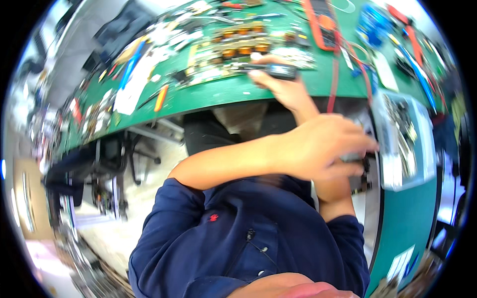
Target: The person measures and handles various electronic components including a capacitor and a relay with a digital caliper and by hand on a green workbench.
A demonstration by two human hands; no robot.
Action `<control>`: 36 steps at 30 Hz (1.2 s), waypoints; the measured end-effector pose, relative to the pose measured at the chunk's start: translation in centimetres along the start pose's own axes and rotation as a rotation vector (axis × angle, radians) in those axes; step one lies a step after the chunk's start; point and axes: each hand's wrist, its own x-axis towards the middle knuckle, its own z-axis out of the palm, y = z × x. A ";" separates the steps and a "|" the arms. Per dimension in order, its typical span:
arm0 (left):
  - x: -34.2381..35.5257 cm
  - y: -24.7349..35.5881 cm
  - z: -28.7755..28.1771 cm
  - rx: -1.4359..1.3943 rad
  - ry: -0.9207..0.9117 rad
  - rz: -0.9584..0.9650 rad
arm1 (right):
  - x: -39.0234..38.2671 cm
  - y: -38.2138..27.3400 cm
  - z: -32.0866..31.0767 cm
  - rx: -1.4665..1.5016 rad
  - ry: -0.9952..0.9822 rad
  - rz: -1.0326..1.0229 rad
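Observation:
My left forearm crosses in front of my body to the right. My left hand, blurred by motion, is beside the clear plastic bin; its thumb and fingers are apart. A greyish patch shows between them, too smeared to tell what it is. Beyond it, at the bench's front edge, my right hand grips a black handheld tool with a small display. The tool's narrow end points left, over the near edge of a circuit board. Several copper-coloured coils stand on the board.
Loose parts and tools litter the green bench at the left, among them an orange-handled tool. At the back right are a red multimeter with hanging red leads and a blue container. The bin holds metal tools.

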 end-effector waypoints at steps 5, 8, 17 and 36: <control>-6.5 4.2 -11.7 0.285 0.197 -0.268 | -0.3 0.0 0.8 -0.026 -0.026 -0.129; -7.4 2.3 -19.1 0.618 0.329 -0.517 | -0.4 -0.8 1.3 -0.125 0.006 0.052; -8.3 -16.1 -32.2 1.107 -0.432 -1.158 | -0.3 -0.8 1.1 -0.175 0.013 0.050; -9.7 -29.8 -33.3 1.063 -0.257 -1.081 | -1.0 -1.2 1.1 -0.084 -0.069 0.034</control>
